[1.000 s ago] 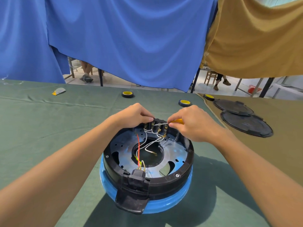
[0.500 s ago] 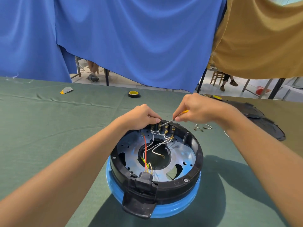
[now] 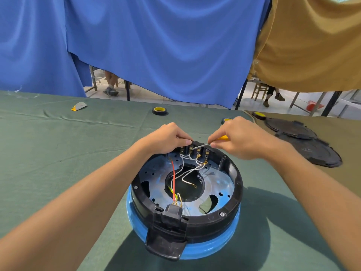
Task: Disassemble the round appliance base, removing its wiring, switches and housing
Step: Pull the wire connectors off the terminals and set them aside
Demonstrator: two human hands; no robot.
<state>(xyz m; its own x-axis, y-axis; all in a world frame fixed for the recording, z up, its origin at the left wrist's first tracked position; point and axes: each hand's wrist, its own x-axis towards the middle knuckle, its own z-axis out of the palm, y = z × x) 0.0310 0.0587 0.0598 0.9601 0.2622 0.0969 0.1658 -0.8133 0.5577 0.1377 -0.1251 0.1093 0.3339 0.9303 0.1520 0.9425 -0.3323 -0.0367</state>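
The round appliance base [image 3: 232,194] lies upside down on the green cloth, with a black ring over a blue shell and a metal plate inside. White wires [image 3: 185,174] and a red wire [image 3: 173,180] run from the switch terminals [image 3: 195,151] at the far rim to a black plug block [image 3: 172,214] at the near rim. My left hand [image 3: 168,137] grips the far rim beside the terminals. My right hand [image 3: 240,137] holds a small yellow-handled screwdriver [image 3: 203,146], its thin metal tip at the terminals.
Two black round covers [image 3: 304,141] lie at the right on a brown cloth. Yellow-cored tape rolls [image 3: 159,110] sit further back, and a small grey and yellow scrap [image 3: 79,106] lies far left. Blue and tan curtains hang behind the table.
My right hand has come lower and nearer the rim, laying the screwdriver flatter against the terminals. The view has shifted slightly; my left hand stays on the rim.
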